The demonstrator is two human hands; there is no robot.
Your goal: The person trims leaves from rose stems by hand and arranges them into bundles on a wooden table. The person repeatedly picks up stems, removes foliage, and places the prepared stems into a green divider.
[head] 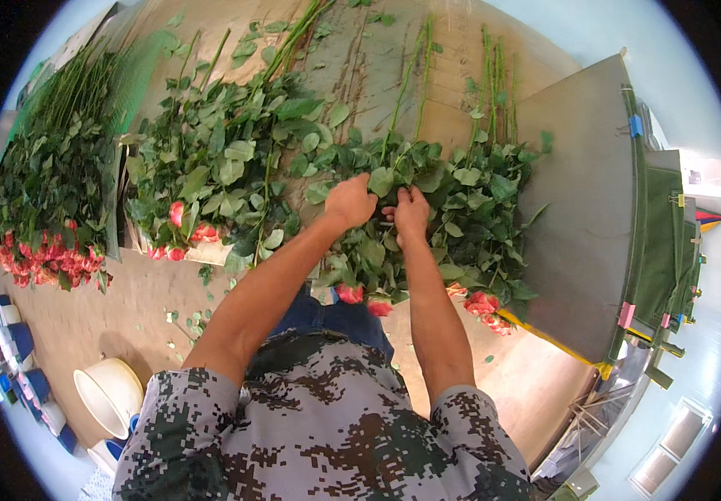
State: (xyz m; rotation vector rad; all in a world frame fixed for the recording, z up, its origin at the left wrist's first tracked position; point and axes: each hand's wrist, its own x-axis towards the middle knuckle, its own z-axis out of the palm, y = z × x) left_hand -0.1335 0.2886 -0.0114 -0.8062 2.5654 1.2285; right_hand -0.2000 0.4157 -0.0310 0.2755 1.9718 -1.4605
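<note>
Long-stemmed roses with pinkish-red blooms lie across a worktable [348, 81], heads towards me. My left hand [352, 201], fingers curled, is among the leaves of the middle roses [367, 250]; what its fingertips hold is hidden. Just right of it, my right hand [410, 213] has thumb and fingers drawn together at the leaves, and its grip is partly covered. Two blooms [350, 293] hang at the table's near edge below my hands. To the right lies another group of roses [482, 213], and to the left a leafier pile [222, 163].
A dense bunch of roses [53, 163] rests on green netting at far left. Loose leaves and stems lie on the table. A grey panel [580, 206] with green edging and clips stands at right. A white tub [107, 394] is on the floor at lower left, near fallen leaves.
</note>
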